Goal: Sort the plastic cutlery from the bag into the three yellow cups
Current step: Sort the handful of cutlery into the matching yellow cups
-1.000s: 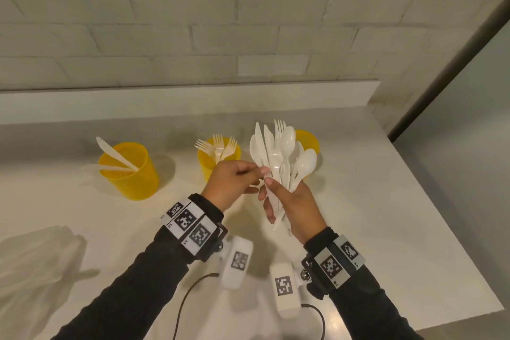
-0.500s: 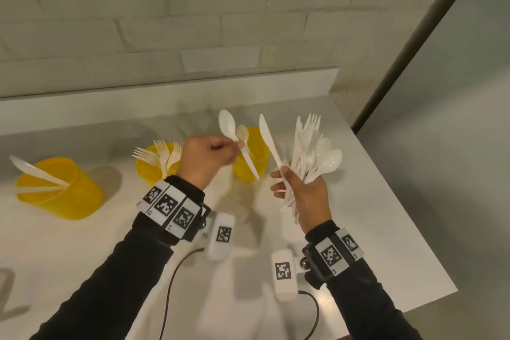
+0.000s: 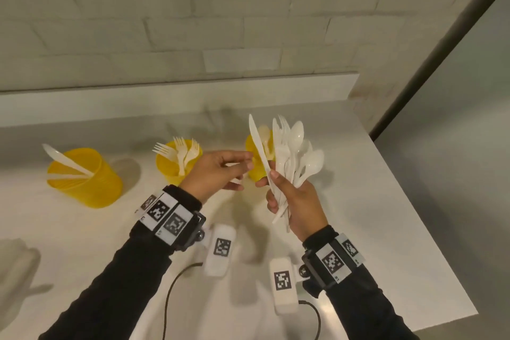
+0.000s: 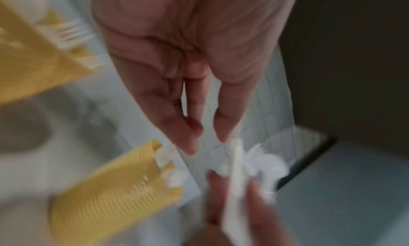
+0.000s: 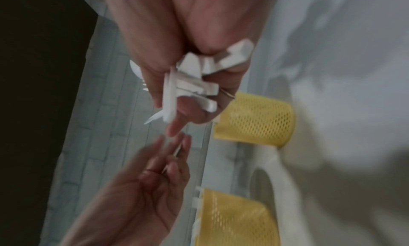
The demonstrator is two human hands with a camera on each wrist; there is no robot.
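Observation:
Three yellow cups stand in a row on the white counter. The left cup [image 3: 82, 174] holds knives, the middle cup [image 3: 176, 163] forks, and the right cup [image 3: 255, 165] a spoon. My right hand [image 3: 276, 190] grips a bundle of white plastic cutlery [image 3: 292, 152] upright in front of the right cup, with one knife [image 3: 258, 143] fanned out to the left. My left hand [image 3: 245, 171] holds nothing; its straight fingertips [image 4: 188, 144] are just short of that knife. The right wrist view shows the handle ends [image 5: 192, 74] in my fist.
A crumpled clear plastic bag [image 3: 16, 270] lies at the counter's far left. The counter ends close on the right [image 3: 414, 201] and at the near edge. A raised ledge [image 3: 193, 96] and a brick wall run behind the cups.
My left hand held a spoon over the right cup half a second ago; the spoon now stands in that cup and the empty hand has come back to the bundle. The view shifted right.

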